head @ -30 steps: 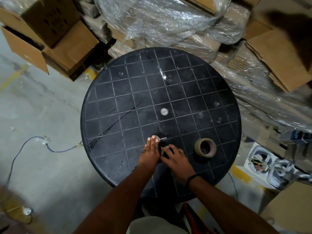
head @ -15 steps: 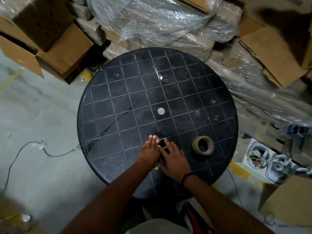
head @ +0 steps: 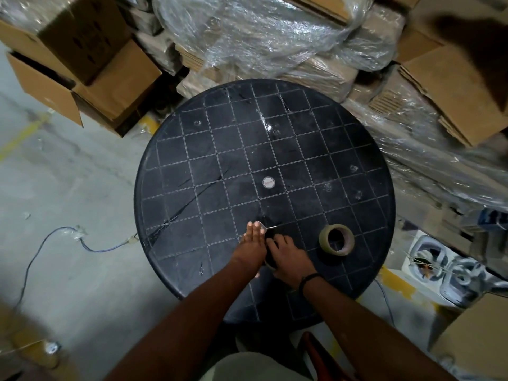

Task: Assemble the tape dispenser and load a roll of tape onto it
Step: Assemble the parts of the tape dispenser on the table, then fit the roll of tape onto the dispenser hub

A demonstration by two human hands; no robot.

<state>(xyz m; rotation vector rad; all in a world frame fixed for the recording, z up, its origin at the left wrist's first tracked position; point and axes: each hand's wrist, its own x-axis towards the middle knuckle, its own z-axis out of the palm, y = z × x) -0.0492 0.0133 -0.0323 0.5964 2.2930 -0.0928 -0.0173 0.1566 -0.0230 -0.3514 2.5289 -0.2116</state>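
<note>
A dark tape dispenser (head: pixel 268 237) lies near the front of the round black table (head: pixel 209 149), mostly hidden between my hands; a thin metal tip pokes out past my fingers. My left hand (head: pixel 251 244) lies flat with fingers together against the dispenser's left side. From the right, my right hand (head: pixel 288 257) curls over it. A brownish roll of tape (head: pixel 336 240) stands on the table just right of my right hand, untouched.
Cardboard boxes (head: pixel 90 59) and plastic-wrapped stacks (head: pixel 261 37) crowd the far and right sides of the table. A blue cable (head: pixel 55 240) trails over the concrete floor at left. A white fan-like unit (head: pixel 439 262) sits at lower right.
My right hand's fingers have curled tighter over the dispenser; both hands stay pressed on it at the same spot. The camera view has shifted slightly.
</note>
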